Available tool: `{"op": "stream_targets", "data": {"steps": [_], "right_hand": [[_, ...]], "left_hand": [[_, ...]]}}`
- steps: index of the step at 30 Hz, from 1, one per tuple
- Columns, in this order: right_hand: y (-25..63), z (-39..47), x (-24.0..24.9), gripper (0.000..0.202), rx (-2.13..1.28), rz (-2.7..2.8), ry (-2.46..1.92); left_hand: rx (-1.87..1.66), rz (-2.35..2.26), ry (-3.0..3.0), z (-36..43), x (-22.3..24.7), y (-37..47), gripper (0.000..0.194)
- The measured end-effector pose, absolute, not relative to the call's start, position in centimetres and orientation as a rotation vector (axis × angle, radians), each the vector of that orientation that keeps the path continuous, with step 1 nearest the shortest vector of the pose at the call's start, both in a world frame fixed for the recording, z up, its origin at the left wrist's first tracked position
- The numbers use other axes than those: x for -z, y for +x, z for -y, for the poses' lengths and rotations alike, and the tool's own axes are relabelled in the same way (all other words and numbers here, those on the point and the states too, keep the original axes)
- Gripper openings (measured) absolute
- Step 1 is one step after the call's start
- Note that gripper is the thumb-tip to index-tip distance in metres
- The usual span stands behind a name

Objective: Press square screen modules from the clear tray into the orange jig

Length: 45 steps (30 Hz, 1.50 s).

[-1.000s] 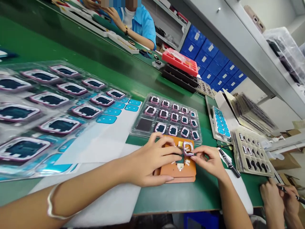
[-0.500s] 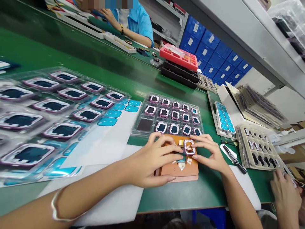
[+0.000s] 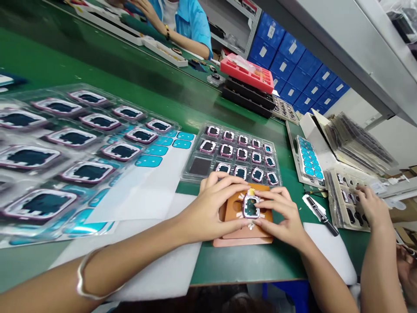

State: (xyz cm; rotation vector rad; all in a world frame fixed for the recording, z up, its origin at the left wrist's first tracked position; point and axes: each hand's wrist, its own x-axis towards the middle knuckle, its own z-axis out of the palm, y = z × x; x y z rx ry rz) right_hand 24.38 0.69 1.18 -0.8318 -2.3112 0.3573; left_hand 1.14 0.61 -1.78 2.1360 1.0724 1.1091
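Note:
A small purple-edged white frame (image 3: pixel 251 206) lies over the middle of an orange fixture board (image 3: pixel 234 229). My left hand (image 3: pixel 215 208) holds the frame's left side, with the thumb near its lower edge and the fingers by the top. My right hand (image 3: pixel 282 213) has its fingertips on the frame's right side. White tabs of the fixture show around the frame. Just behind the board is a clear tray (image 3: pixel 199 166) of similar frames.
More trays of frames (image 3: pixel 73 137) and blue adhesive sheets (image 3: pixel 149 161) lie left. A black pen (image 3: pixel 321 215) is at right. A co-worker's hand (image 3: pixel 371 204) touches a beige tray (image 3: pixel 339 213). Red tray (image 3: pixel 247 74) behind; another person (image 3: pixel 192 26) sits opposite.
The frame has moved left and down onto the middle of the board. My left hand has shifted its fingers around it. The co-worker's hand has moved up to the beige tray.

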Motion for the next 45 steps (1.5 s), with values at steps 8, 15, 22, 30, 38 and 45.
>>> {"op": "stream_targets", "data": {"steps": [8, 15, 22, 30, 38, 45], "right_hand": [[24.4, -1.2, -0.5, 0.014, -0.395, 2.301, -0.744], [24.3, -1.4, -0.5, 0.027, -0.429, 2.246, -0.777], [23.2, -0.5, -0.2, 0.051, -0.532, 2.074, -0.666], [22.8, -0.1, 0.1, 0.042, -0.462, 2.062, -0.649], [22.5, 0.2, 0.1, 0.050, -0.466, 2.105, -0.652], [22.3, 0.4, -0.2, 0.046, -0.671, 2.068, -0.624]], "left_hand": [[-1.016, -1.120, 2.202, -1.3, 3.1, 1.1, 0.045], [-1.108, -1.103, 2.179, -1.6, 3.2, 1.7, 0.047], [-1.159, -0.835, 2.214, -0.9, 2.5, 2.2, 0.075], [-1.101, -0.619, 1.940, -1.0, 0.9, 1.3, 0.031], [-0.909, -0.642, 1.877, -0.8, 0.7, 0.7, 0.051], [-0.847, -0.617, 1.952, -0.7, 0.1, 0.6, 0.057]]}}
